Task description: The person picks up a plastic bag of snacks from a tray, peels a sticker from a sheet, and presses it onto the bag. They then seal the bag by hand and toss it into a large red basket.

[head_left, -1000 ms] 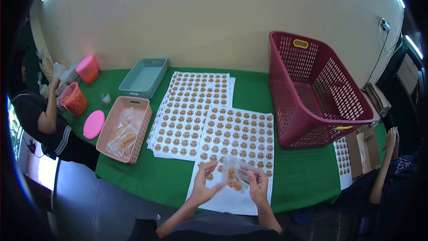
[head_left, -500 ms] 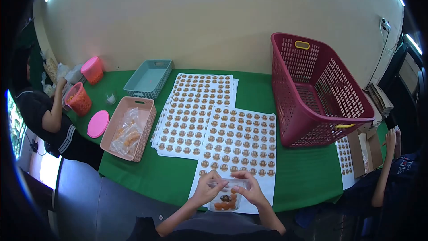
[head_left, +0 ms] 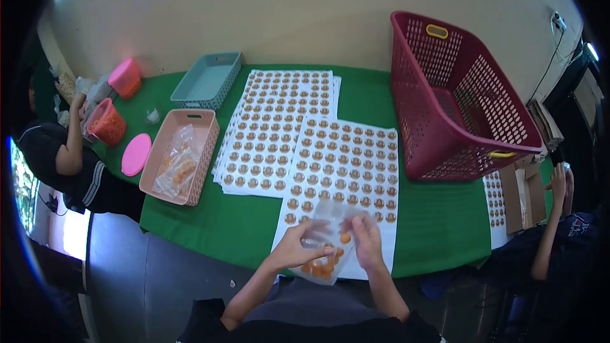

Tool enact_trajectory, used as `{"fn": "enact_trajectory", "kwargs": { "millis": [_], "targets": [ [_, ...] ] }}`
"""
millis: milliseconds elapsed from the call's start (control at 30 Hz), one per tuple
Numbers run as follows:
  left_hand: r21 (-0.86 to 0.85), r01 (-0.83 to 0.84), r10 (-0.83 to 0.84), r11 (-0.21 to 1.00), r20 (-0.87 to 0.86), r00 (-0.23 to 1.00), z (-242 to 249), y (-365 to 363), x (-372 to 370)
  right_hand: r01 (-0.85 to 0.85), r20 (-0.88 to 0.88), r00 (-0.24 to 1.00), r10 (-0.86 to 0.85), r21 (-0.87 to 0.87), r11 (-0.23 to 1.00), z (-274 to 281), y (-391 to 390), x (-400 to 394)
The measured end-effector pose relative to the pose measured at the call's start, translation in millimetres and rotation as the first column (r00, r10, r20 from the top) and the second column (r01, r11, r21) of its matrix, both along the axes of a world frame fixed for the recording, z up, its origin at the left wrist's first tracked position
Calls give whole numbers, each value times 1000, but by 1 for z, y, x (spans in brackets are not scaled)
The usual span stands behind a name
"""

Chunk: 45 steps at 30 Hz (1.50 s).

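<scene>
A clear plastic bag with several orange-brown pieces at its bottom is held over the near edge of the green table. My left hand grips its left side, thumb across the front. At the upper right of the bag, my right hand is closed with its fingers pressed together; whether they pinch the bag's film or something else is unclear. Behind the bag lie white sheets printed with rows of round brown stickers.
A pink basket holding filled bags and a teal basket stand left. Beyond are a pink-lidded tub, an orange-filled tub and a lid. A maroon basket stands right. One person is at each side.
The bag has tilted and both my hands have shifted with it; its opening now stands higher and slants. The camera view has dipped, so the table appears higher.
</scene>
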State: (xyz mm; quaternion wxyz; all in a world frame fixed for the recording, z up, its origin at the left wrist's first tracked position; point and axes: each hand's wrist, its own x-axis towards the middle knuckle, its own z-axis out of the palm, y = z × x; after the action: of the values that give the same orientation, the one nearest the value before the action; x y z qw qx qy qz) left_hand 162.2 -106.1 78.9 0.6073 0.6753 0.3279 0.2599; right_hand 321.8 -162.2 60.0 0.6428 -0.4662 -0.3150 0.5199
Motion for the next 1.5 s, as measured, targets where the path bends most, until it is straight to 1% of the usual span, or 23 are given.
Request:
{"fn": "enact_trajectory", "kwargs": {
  "millis": [33,100,133,167,233,267,367,400,467,600,667,800,867,900,967,1033,1100,1167,1233,1267,1400,1467,1500],
  "targets": [
    [-23,2,-2,1000,-7,1000,2,-2,1,2,-7,1000,-2,-23,1000,4,2,1],
    [-213,-32,3,976,-136,991,3,-5,3,44,-86,995,-40,46,998,8,6,2],
    [-194,-112,94,975,-100,991,-7,-6,3,0,-15,1000,2,91,996,-3,7,4],
    [-204,-113,93,972,-105,990,-8,-7,2,-1,-20,1000,2,81,997,-3,4,2],
    [-139,-189,176,972,-100,979,-4,-1,1,-190,248,948,202,-71,979,-2,3,-2],
    [-138,-189,170,972,-136,976,-2,1,1,-237,122,960,251,-117,964,-6,5,-5],
    [-213,-173,163,962,-63,985,-11,6,3,-230,37,970,240,-180,956,-15,10,-2],
    [-208,-176,167,962,-62,984,-11,8,3,-233,39,969,244,-175,956,-14,12,-3],
    [-330,-136,169,934,74,983,-11,11,5,-185,73,978,195,-131,974,-10,18,-6],
    [-168,-97,109,981,66,992,-23,16,0,-210,172,959,225,-101,972,-11,23,2],
    [-259,-117,142,959,83,986,-33,16,0,-244,99,961,259,-142,959,-15,23,2],
    [-245,-194,195,950,-21,981,-26,17,3,-188,-39,982,184,-124,974,-11,24,-10],
    [-334,-383,457,861,178,871,-33,17,5,-168,47,985,166,39,985,-17,20,-16],
    [-332,-378,452,864,181,873,-35,18,3,-163,49,986,161,42,986,-20,19,-15],
    [-255,-362,424,897,262,867,-32,21,-1,-142,-100,986,134,-75,987,-27,17,-7],
    [-275,-367,445,889,325,835,-21,21,1,-141,-132,982,135,-42,989,-30,18,5],
    [-460,-387,598,799,533,599,-13,27,1,-92,-289,954,75,-46,995,-21,18,18],
    [-471,-427,631,772,486,605,-15,34,-12,-105,-231,969,85,-76,992,-21,14,33],
    [-316,-331,400,889,185,898,-20,40,-26,-221,-68,975,212,-182,958,-22,10,44],
    [-246,-252,255,936,-19,967,-23,43,-31,-228,-35,974,225,-180,957,-18,10,46],
    [-237,-165,166,957,-18,986,-31,44,-32,-229,11,972,236,-207,951,-1,10,52],
    [-274,-284,320,919,95,943,-31,43,-26,-155,185,962,201,-237,959,2,10,53],
    [-269,-280,315,922,99,944,-29,44,-27,-150,188,962,196,-232,961,12,6,56]
  ]
}}
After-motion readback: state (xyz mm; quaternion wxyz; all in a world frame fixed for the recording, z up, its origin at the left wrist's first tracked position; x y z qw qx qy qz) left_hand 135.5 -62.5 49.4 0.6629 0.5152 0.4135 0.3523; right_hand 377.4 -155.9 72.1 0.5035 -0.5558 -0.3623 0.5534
